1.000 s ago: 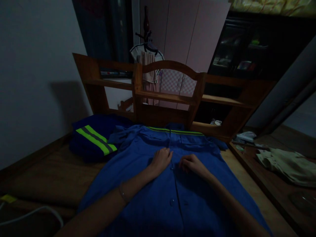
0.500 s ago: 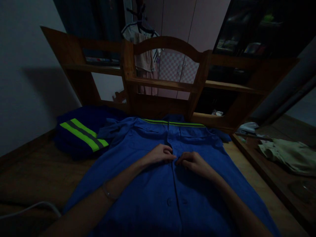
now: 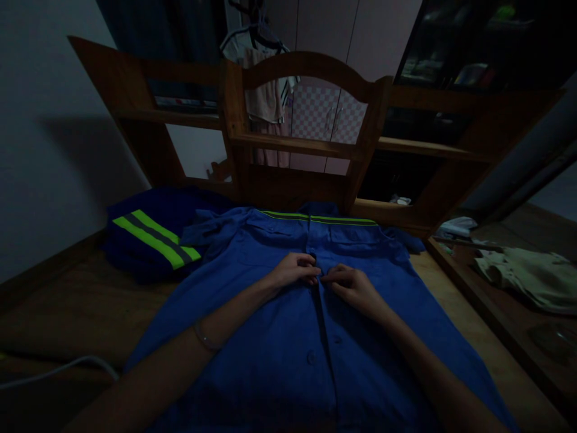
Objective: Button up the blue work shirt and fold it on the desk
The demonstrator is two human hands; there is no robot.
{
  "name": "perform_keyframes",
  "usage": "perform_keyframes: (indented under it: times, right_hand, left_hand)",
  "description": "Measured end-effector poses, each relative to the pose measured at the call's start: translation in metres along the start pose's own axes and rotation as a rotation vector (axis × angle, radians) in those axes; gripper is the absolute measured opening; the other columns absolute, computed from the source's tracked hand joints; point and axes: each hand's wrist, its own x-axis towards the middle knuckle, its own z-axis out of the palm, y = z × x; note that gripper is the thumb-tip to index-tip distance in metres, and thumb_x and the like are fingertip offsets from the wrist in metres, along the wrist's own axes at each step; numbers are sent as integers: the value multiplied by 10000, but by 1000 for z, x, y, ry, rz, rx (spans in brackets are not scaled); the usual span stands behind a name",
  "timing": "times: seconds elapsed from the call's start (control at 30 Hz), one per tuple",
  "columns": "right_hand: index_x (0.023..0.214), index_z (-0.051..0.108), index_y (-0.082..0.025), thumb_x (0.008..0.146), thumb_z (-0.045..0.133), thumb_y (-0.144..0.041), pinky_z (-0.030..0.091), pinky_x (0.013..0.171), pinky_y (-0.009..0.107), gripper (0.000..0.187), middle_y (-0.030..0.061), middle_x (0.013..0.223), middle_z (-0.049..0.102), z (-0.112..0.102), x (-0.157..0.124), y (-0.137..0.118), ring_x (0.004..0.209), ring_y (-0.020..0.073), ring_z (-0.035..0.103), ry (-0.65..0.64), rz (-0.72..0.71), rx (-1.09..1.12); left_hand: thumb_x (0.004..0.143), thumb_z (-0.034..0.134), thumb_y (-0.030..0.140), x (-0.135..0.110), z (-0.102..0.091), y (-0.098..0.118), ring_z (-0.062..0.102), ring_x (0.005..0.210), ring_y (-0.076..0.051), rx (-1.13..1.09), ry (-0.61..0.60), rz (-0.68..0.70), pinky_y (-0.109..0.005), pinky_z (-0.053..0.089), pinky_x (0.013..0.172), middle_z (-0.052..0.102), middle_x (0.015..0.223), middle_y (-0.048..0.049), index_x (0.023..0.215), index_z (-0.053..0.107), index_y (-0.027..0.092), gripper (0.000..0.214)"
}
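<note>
A blue work shirt (image 3: 265, 337) lies spread front side up, its collar away from me and a yellow-green strip (image 3: 342, 221) across the chest. Both my hands meet at the front opening, below the chest pockets. My left hand (image 3: 293, 269) pinches the left front edge. Opposite it, the fingertips of my right hand (image 3: 356, 287) are closed on the other edge, almost touching the left ones. Whatever button lies between the fingers is hidden. Lower down, the two edges lie apart, with a button (image 3: 311, 358) on the left and a buttonhole (image 3: 337, 340) on the right.
Dark blue folded clothing (image 3: 148, 240) with a reflective band lies at the left. The wooden headboard (image 3: 293, 180) with shelves rises behind the shirt. A white cable (image 3: 85, 359) runs at lower left. Pale folded cloth (image 3: 527, 276) lies at the right, beyond the wooden edge.
Both hands have come together at the front opening and lift its edges slightly. The gap below them is wider. The whole view has shifted a little.
</note>
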Motion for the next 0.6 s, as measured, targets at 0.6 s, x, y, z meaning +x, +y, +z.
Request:
perform_keyframes:
  times: [0.6]
  right_hand:
    - [924,689,-140,773,616,-354,430,511,204,272,27,764,644,4,1,11,554,101,534,-175,174,341]
  left_hand:
    - [615,730,292,-15,-20,14,543,668,-106,667,-303,201,-180,387,558,600,794,-20,800,649,121,265]
